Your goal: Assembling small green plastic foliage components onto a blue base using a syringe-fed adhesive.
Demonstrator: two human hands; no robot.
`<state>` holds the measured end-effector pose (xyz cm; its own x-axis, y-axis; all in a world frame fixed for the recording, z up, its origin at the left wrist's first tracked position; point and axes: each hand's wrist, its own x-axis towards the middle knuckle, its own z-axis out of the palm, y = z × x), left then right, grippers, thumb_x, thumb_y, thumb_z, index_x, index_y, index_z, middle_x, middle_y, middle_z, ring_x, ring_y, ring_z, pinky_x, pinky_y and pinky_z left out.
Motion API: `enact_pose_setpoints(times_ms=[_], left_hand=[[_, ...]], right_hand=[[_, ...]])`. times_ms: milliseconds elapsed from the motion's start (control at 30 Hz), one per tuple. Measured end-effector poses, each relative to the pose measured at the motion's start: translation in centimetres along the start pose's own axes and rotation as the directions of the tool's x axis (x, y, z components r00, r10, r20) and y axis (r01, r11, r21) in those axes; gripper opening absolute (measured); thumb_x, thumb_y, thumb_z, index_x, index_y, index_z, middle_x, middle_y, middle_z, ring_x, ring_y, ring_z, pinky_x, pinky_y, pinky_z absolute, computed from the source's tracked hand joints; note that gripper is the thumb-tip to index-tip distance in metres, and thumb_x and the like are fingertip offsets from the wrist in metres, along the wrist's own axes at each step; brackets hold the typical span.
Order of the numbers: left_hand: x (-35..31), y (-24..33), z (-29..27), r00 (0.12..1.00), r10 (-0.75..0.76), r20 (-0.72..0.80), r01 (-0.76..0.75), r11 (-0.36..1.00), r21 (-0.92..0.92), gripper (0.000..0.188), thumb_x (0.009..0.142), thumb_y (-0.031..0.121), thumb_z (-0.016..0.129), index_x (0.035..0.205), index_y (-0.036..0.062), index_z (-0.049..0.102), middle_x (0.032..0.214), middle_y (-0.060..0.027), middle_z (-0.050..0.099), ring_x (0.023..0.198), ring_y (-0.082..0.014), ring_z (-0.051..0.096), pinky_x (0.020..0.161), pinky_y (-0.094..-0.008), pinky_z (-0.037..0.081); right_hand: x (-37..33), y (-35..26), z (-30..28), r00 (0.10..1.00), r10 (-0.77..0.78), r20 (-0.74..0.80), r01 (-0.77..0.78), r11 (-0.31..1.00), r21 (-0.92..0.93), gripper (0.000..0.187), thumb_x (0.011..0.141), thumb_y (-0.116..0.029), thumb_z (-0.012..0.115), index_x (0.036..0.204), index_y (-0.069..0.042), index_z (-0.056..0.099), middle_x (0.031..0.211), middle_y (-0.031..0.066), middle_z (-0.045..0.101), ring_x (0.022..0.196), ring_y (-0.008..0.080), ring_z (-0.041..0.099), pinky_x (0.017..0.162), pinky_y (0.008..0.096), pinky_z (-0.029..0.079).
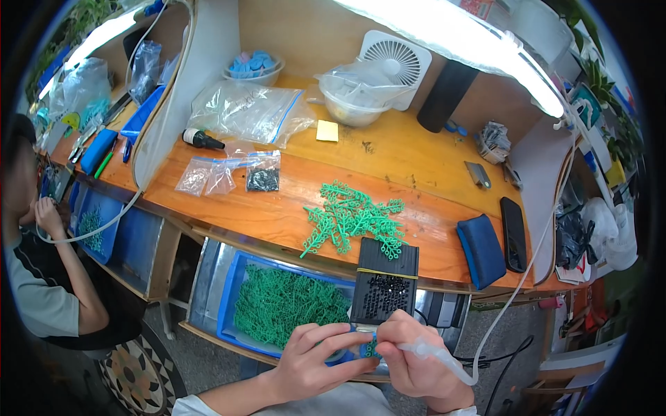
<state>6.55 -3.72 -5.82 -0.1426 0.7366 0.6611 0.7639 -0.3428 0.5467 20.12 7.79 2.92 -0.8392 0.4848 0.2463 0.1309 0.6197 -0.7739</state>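
Observation:
My left hand (316, 366) is closed around a small green piece with rings (370, 348), mostly covered by its fingers. Blue covers show at the fingertips. Close against it, my right hand (416, 371) grips the end of a translucent hose (433, 352); any tip on the hose is hidden by the fingers. Just beyond both hands, a black ridged tray (371, 310) with a yellow band across it holds many small black stones (387, 291). Green branched pieces (354, 218) with small rings lie heaped on the table, touching the tray's far end.
Below the table edge, a blue bin (232, 284) in a metal-lined drawer holds many green pieces. A blue pouch (480, 251) and black phone (513, 234) lie right. Plastic bags (243, 111), a dark bottle (201, 139) and bowls stand farther back. Another person sits left.

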Motion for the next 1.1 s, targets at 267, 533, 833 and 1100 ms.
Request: enact_pose_setpoints(times_ms=[267,533,833,1100], left_hand=[[0.0,0.1,0.2,1.0,-0.013,-0.014,0.013,1.0,-0.011,0.017,0.073,0.025,0.081,0.089,0.0258,0.076,0.115,0.0055,0.068,0.104,-0.0159,0.059,0.083,-0.0306,0.043],[-0.2,-0.2,0.3,0.999,0.026,0.018,-0.026,1.0,-0.015,0.027,0.066,0.027,0.085,0.092,0.0271,0.078,0.115,0.0042,0.067,0.102,-0.0189,0.054,0.082,-0.031,0.044],[-0.2,-0.2,0.3,1.0,0.005,0.024,-0.004,0.999,-0.053,0.029,0.065,0.025,0.086,0.092,0.0259,0.078,0.116,0.0036,0.067,0.1,-0.0194,0.055,0.081,-0.0303,0.045],[-0.1,-0.3,0.2,0.999,0.016,0.033,-0.014,0.998,-0.057,0.031,0.064,0.027,0.087,0.094,0.0261,0.078,0.114,0.0031,0.066,0.099,-0.0193,0.056,0.079,-0.0303,0.046]], right_hand=[[-0.4,0.9,0.4,0.998,-0.055,0.012,0.054,0.998,0.031,0.007,0.093,-0.006,0.061,0.095,0.0,0.057,0.073,0.0133,0.056,0.056,0.0273,0.055,0.05,0.0345,0.042],[-1.0,3.1,0.5,0.983,-0.062,-0.175,0.085,0.987,0.133,0.004,0.094,0.0,0.058,0.097,0.002,0.055,0.078,0.0124,0.057,0.059,0.0247,0.053,0.052,0.035,0.042],[0.4,2.0,0.4,0.988,0.01,-0.153,-0.013,1.0,-0.02,0.008,0.09,0.004,0.061,0.096,0.001,0.057,0.077,0.0134,0.054,0.061,0.0271,0.053,0.054,0.0359,0.044],[-2.2,1.9,1.1,0.982,-0.032,-0.185,0.076,0.97,0.232,0.028,0.104,-0.024,0.051,0.096,0.002,0.054,0.075,0.0097,0.053,0.058,0.0138,0.05,0.054,0.0281,0.041]])
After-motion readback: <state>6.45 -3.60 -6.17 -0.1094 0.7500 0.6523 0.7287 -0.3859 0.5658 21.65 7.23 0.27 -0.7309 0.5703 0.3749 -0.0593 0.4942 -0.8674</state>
